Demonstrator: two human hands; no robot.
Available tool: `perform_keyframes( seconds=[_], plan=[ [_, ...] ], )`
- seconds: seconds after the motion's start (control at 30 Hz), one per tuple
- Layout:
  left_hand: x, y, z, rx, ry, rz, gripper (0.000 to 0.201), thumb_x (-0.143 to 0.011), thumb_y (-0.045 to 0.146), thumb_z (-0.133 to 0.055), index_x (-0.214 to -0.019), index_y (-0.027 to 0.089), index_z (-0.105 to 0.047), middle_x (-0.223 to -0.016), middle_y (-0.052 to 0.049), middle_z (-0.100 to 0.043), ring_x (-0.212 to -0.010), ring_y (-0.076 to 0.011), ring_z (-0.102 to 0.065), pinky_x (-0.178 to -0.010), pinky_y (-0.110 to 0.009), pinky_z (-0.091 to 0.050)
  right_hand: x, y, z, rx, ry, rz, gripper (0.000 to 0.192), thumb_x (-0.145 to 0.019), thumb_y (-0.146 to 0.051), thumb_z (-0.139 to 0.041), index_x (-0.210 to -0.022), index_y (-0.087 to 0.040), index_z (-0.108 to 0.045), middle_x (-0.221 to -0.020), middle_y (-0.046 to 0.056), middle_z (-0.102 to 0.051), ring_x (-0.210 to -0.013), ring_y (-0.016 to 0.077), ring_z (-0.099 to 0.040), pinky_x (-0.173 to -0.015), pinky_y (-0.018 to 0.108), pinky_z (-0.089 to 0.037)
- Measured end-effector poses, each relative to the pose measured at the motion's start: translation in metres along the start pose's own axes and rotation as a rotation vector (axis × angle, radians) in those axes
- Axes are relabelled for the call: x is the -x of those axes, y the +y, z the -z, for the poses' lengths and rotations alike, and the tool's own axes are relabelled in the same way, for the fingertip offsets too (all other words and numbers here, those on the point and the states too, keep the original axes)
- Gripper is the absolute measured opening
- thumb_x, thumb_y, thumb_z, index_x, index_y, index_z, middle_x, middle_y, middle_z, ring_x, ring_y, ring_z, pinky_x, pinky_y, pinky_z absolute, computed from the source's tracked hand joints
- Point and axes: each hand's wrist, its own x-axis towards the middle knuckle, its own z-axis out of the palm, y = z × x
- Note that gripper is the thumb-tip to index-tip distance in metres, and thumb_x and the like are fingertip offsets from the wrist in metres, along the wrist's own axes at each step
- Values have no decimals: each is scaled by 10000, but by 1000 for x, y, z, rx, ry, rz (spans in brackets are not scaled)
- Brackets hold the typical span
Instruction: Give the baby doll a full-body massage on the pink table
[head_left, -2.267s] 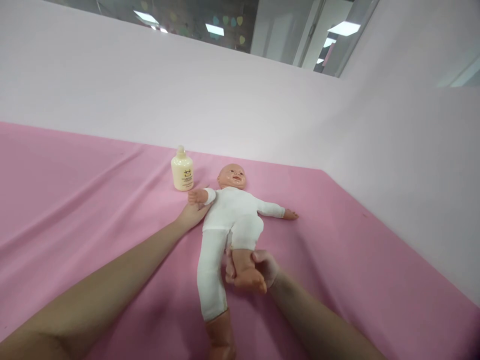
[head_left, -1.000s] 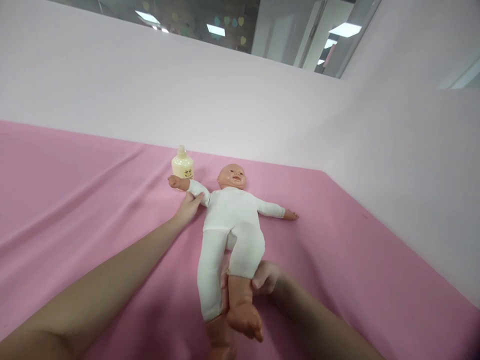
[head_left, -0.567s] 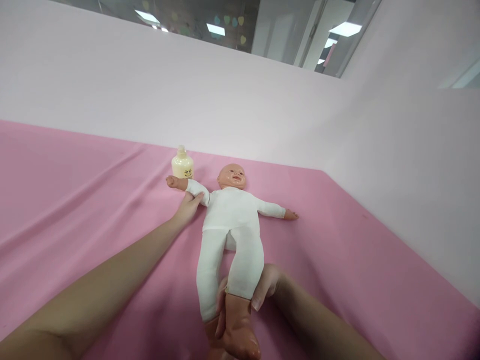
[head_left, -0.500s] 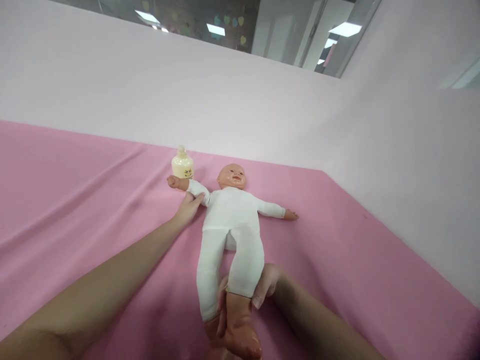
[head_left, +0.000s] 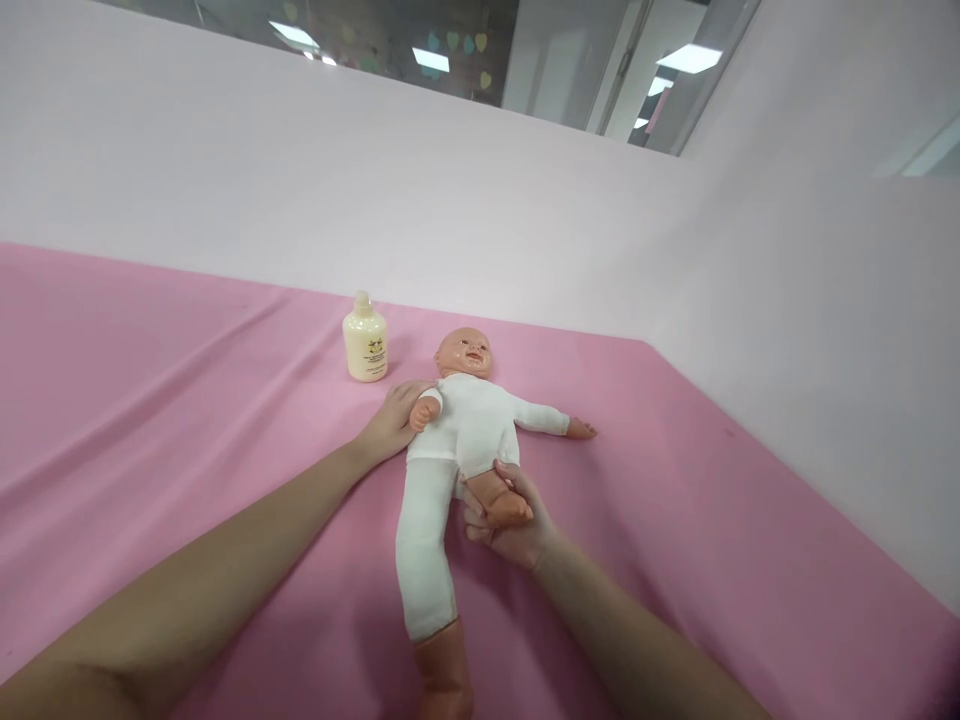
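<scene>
A baby doll with a white cloth body lies on its back, head toward the wall. My left hand is closed round the doll's arm on the left; that arm is bent up, its small fist pointing toward me. The fingertips are partly hidden behind it. With my right hand I grip the doll's right-side leg near the ankle, the knee folded up over the belly. The other leg lies stretched toward me. A cream lotion bottle stands upright beyond my left hand.
The pink sheet under the doll has wrinkles on the left. A white wall rises behind it and another on the right. Above is a glass window with light reflections and heart shapes.
My right hand has pushed the doll's leg up and away from me, bending it toward the belly. The doll's left-side arm has swung inward with my left hand, uncovering the bottle.
</scene>
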Motion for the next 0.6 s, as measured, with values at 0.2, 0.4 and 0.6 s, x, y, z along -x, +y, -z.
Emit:
perform_keyframes(
  seconds=[0.2, 0.4, 0.6],
  plan=[
    [3, 0, 2, -171, -106, -145, 469, -850, 323, -602, -1316, 278, -608, -1349, -103, -584, -1313, -321, -457, -1146, -492, -312, -2, 0, 4, 19, 115, -56, 401, -834, -543, -618, -791, -145, -597, -563, -28, -553, -457, 71, -319, -489, 241, -221],
    [3, 0, 2, -219, -126, -193, 452, -860, 279, -579, -1310, 289, -620, -1333, -106, -578, -1311, -317, -454, -1147, -504, -319, -4, -1, 6, 29, 161, -99, 408, -827, -547, -620, -767, -145, -581, -548, -30, -557, -435, 65, -334, -475, 234, -228],
    [4, -2, 2, -245, -111, -160, 444, -921, 298, -504, -1353, 216, -555, -1386, -119, -569, -1332, -291, -458, -1155, -474, -318, -2, 5, 9, 84, 64, -18, 429, -819, -569, -641, -859, -142, -617, -627, -5, -593, -513, 93, -462, -499, 234, -307]
  ],
)
